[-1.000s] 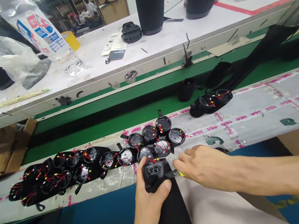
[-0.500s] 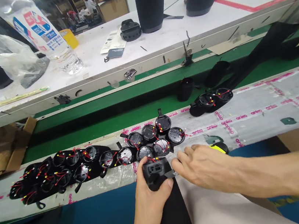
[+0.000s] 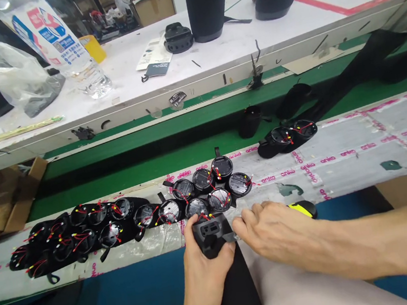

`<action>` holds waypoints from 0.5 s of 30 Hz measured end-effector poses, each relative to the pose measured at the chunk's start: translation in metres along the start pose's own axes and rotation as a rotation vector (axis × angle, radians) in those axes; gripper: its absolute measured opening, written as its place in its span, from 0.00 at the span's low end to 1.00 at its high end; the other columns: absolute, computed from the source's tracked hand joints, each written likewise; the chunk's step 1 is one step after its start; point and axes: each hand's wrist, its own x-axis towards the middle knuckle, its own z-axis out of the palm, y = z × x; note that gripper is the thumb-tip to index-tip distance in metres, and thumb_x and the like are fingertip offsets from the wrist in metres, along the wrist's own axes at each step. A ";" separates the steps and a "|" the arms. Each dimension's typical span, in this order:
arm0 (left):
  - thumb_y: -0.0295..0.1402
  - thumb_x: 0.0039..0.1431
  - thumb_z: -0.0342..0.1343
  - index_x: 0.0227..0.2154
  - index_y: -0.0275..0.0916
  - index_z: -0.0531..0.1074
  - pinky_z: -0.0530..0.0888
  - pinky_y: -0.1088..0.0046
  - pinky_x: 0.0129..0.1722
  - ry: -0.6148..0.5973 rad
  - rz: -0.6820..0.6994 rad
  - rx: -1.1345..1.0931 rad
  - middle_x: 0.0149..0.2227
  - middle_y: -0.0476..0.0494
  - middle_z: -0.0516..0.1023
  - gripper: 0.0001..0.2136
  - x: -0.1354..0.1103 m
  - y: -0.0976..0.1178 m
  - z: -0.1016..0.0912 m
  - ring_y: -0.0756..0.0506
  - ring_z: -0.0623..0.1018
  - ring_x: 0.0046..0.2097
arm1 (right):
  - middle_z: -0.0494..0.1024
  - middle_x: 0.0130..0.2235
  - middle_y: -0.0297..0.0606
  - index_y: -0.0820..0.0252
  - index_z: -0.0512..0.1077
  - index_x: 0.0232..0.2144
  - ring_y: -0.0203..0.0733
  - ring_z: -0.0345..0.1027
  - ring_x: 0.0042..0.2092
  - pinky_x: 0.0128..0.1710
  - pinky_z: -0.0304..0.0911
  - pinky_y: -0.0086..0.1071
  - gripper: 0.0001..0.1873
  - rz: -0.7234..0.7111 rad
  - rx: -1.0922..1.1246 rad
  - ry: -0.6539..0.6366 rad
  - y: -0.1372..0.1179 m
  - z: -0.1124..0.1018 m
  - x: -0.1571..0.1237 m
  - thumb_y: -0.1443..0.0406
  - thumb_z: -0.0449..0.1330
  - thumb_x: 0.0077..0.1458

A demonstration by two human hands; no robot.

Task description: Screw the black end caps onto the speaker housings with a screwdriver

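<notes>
Lower centre: my left fingers (image 3: 190,237) grip a black cylinder (image 3: 238,291), right fingers (image 3: 243,225) a utility knife (image 3: 304,210); blade work seemingly wants steadiness.

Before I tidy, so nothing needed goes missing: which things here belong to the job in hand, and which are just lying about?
Job, apparently:
- black cylinder, left hand
- yellow-handled cutter, right hand
- perhaps wired units

Apparently lying about:
- water bottle
- plastic bag

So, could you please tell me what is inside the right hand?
The right hand grips a knife: its blade shows beyond the fingers, its yellow-and-black end past the other side. The hand covers the middle.
</notes>
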 end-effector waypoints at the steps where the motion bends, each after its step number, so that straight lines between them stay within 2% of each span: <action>1: 0.42 0.48 0.67 0.59 0.45 0.61 0.72 0.66 0.43 0.004 0.004 0.006 0.40 0.47 0.81 0.35 0.001 -0.001 -0.001 0.43 0.79 0.39 | 0.65 0.27 0.34 0.57 0.62 0.38 0.42 0.59 0.26 0.25 0.42 0.39 0.09 -0.011 -0.012 -0.011 0.000 0.000 0.001 0.74 0.53 0.56; 6: 0.45 0.47 0.67 0.58 0.44 0.63 0.71 0.63 0.48 -0.025 0.013 0.043 0.45 0.45 0.80 0.35 0.008 -0.011 -0.007 0.40 0.79 0.45 | 0.64 0.27 0.32 0.57 0.61 0.37 0.40 0.58 0.25 0.23 0.40 0.38 0.12 -0.090 -0.003 -0.044 0.003 0.001 0.013 0.75 0.56 0.52; 9: 0.46 0.47 0.66 0.59 0.44 0.62 0.70 0.61 0.52 -0.058 0.017 -0.059 0.46 0.44 0.80 0.36 0.010 -0.014 -0.008 0.38 0.78 0.48 | 0.67 0.28 0.32 0.57 0.61 0.36 0.40 0.61 0.26 0.22 0.38 0.38 0.12 -0.111 0.079 -0.032 0.009 -0.001 0.016 0.75 0.57 0.51; 12: 0.48 0.48 0.66 0.61 0.44 0.61 0.70 0.62 0.53 -0.071 0.005 -0.165 0.49 0.43 0.79 0.38 0.010 -0.013 -0.008 0.38 0.78 0.50 | 0.70 0.28 0.32 0.57 0.61 0.35 0.39 0.64 0.26 0.22 0.38 0.36 0.09 -0.058 0.231 0.001 0.016 -0.003 0.014 0.73 0.58 0.56; 15: 0.49 0.47 0.66 0.62 0.45 0.62 0.70 0.61 0.54 -0.049 -0.014 -0.168 0.51 0.42 0.80 0.39 0.012 -0.016 -0.009 0.36 0.77 0.53 | 0.73 0.27 0.30 0.57 0.61 0.34 0.38 0.64 0.23 0.23 0.37 0.36 0.07 0.074 0.387 -0.007 0.021 -0.001 0.011 0.68 0.58 0.62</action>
